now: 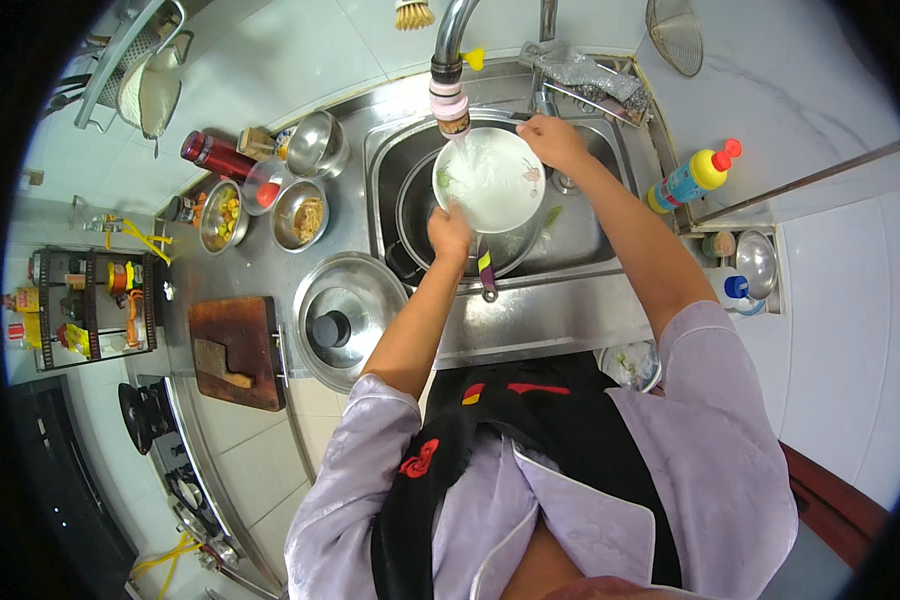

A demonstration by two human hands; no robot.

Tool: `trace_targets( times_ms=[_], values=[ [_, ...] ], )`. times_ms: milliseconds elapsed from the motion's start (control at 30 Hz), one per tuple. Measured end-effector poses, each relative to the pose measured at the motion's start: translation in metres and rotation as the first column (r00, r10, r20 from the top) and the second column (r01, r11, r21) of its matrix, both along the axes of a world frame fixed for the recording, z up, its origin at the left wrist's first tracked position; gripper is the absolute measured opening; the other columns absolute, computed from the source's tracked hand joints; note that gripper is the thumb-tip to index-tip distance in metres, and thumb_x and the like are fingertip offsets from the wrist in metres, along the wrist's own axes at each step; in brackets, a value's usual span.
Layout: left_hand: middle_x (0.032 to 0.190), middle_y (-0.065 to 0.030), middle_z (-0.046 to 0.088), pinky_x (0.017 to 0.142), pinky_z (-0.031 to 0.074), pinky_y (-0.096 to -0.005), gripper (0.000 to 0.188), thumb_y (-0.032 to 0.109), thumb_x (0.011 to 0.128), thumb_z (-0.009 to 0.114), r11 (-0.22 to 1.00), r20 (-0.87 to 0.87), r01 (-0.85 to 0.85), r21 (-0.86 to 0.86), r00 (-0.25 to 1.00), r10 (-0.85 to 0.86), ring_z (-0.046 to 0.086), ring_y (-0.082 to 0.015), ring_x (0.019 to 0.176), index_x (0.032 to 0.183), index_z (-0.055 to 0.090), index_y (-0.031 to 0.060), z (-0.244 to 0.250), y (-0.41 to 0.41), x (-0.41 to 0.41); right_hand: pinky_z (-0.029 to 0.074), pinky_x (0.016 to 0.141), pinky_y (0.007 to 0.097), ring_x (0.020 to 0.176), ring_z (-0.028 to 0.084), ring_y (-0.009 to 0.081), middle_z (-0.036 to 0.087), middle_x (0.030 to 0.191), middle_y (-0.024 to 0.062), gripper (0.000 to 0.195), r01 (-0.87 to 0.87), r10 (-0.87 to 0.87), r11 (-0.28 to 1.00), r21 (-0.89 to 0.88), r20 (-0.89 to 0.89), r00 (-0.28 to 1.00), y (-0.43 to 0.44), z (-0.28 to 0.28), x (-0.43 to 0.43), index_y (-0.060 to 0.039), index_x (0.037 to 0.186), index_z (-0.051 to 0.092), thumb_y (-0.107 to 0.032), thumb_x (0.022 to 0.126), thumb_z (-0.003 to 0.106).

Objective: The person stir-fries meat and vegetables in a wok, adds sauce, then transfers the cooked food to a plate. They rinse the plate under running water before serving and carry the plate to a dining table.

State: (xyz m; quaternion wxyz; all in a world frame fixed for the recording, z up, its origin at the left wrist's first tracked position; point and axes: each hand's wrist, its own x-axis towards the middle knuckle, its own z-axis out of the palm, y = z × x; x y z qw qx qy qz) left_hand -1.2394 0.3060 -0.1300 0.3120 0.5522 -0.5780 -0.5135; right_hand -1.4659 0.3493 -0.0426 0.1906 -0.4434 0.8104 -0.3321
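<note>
Under the running faucet (450, 97), a white bowl (495, 187) with a leaf and flower pattern is tilted and has water falling into it. My left hand (450, 236) grips its lower left rim. My right hand (555, 146) holds the upper right rim, the fingers partly hidden. Below the bowl a large pot (409, 225) with a dark side handle stands in the steel sink (600, 225). A utensil with a purple and yellow-green handle (486, 274) lies over the pot's near edge. A green scrap (553, 217) lies by the pot.
Left of the sink are a glass pot lid (349, 300), steel bowls of food (300, 217), a red thermos (214, 154), and a wooden cutting board (236, 322) with a cleaver (214, 360). A yellow squeeze bottle (690, 180) stands at the right. A strainer (675, 37) hangs above.
</note>
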Motion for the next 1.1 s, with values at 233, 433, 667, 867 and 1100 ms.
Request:
trace_targets(
  times_ms=[233,433,667,867,1100],
  values=[
    [0.057,-0.0035,0.050,0.036,0.029,-0.0259,0.023,0.025,0.089,0.050,0.931,-0.280,-0.073,0.358,0.943,0.182,0.039,-0.0107,0.039,0.079,0.050,0.0038,0.010,-0.012,0.013,0.045,0.071,0.0425,0.075,0.060,0.0366,0.063,0.076,0.0204,0.036,0.097,-0.113,0.986,-0.132,-0.117,0.987,-0.053,-0.044,-0.020,0.0004,0.079,0.065,-0.032,0.084,0.049],
    [0.058,-0.0030,0.048,0.034,0.025,-0.0244,0.016,0.020,0.086,0.052,0.890,-0.245,-0.082,0.449,0.946,0.211,0.040,-0.0113,0.041,0.085,0.050,0.0037,0.025,-0.002,0.032,0.046,0.061,0.0318,0.063,0.060,0.0185,0.062,0.064,0.0100,0.026,0.194,-0.190,0.978,-0.080,0.049,0.981,-0.075,-0.053,-0.031,-0.0008,0.073,0.065,-0.023,0.080,0.056],
    [0.071,-0.0192,0.061,0.062,0.045,-0.0368,0.033,0.028,0.087,0.051,0.945,0.041,-0.150,-0.291,0.985,0.169,0.059,-0.0266,0.064,0.083,0.057,-0.0051,0.007,-0.039,0.070,0.046,0.062,0.0251,0.068,0.057,0.0114,0.062,0.090,0.0078,0.037,-0.013,0.045,0.997,-0.082,0.400,0.915,-0.039,-0.045,-0.007,0.0042,0.111,0.053,-0.020,0.084,0.057],
    [0.075,-0.0229,0.060,0.060,0.044,-0.0435,0.025,0.021,0.088,0.048,0.798,0.323,0.041,-0.601,0.926,0.196,0.057,-0.0385,0.067,0.089,0.057,-0.0022,0.070,-0.053,0.083,0.048,0.067,0.0309,0.074,0.062,0.0189,0.064,0.094,0.0136,0.048,0.041,0.051,0.982,-0.187,0.461,0.886,0.023,-0.073,0.040,0.0024,0.122,0.047,-0.022,0.083,0.059],
    [0.076,-0.0205,0.059,0.058,0.046,-0.0430,0.016,0.014,0.087,0.049,0.472,0.304,0.199,-0.859,0.940,0.157,0.058,-0.0379,0.068,0.093,0.056,0.0007,0.132,-0.070,0.107,0.048,0.073,0.0323,0.083,0.064,0.0246,0.065,0.096,0.0142,0.038,-0.134,0.191,0.958,-0.255,0.213,0.958,0.065,0.000,0.096,-0.0030,0.115,0.055,-0.023,0.082,0.059]
  ],
)
